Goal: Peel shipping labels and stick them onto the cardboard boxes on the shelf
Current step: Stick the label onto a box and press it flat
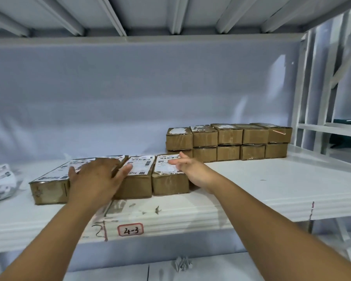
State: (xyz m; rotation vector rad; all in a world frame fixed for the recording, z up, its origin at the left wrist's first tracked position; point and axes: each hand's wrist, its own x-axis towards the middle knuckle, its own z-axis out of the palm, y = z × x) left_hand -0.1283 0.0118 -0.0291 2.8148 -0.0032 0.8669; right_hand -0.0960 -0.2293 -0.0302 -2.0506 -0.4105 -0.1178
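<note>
Your left hand (93, 177) lies spread, fingers straight, over the front row of labelled boxes (49, 189). Your right hand (187, 168), also uncurled, touches the rightmost label (166, 163). Neither grips anything. Labels look thin and floppy, so pinch a corner. Behind, the stacked boxes (229, 142) look light and stiff.

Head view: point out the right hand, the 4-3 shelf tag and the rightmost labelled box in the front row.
right hand (189, 168): head view, middle of the hand.
4-3 shelf tag (130, 230): head view, on the handwritten number.
rightmost labelled box (170, 184): head view, its brown front face.
</note>
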